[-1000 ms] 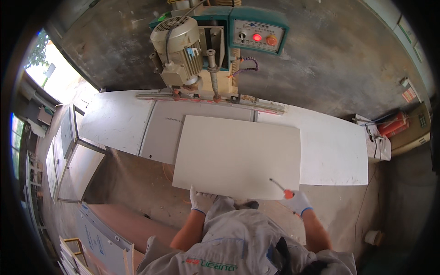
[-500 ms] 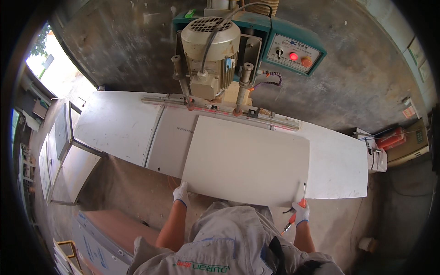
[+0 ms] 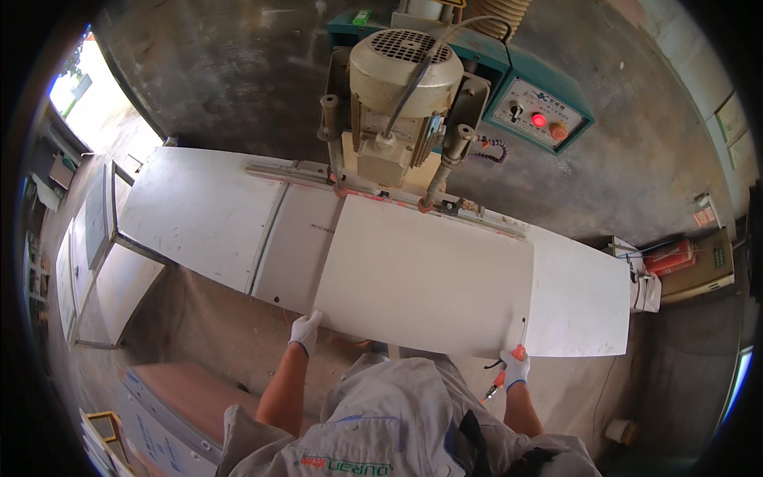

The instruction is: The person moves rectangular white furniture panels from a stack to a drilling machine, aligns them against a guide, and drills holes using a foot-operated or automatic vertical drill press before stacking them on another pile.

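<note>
Pale panel (image 3: 429,278) lying flat on the desk (image 3: 584,294), its long far side near the metal rail (image 3: 266,174) along the desk's far edge; it hides the desk's near edge beneath it, so any overhang cannot be judged. Left hand (image 3: 304,330), gloved, at the panel's near left corner; the fingers are partly hidden and whether they clamp the board cannot be told. Right hand (image 3: 515,367), gloved, closed around an orange tool (image 3: 520,350), beside the panel's near right corner. The grip covers the tool's middle; its thin nozzle extends over the panel. The motor (image 3: 405,75) obscures the machinery behind it. The person's legs are mostly concealed by the grey jacket (image 3: 397,413) and panel.
</note>
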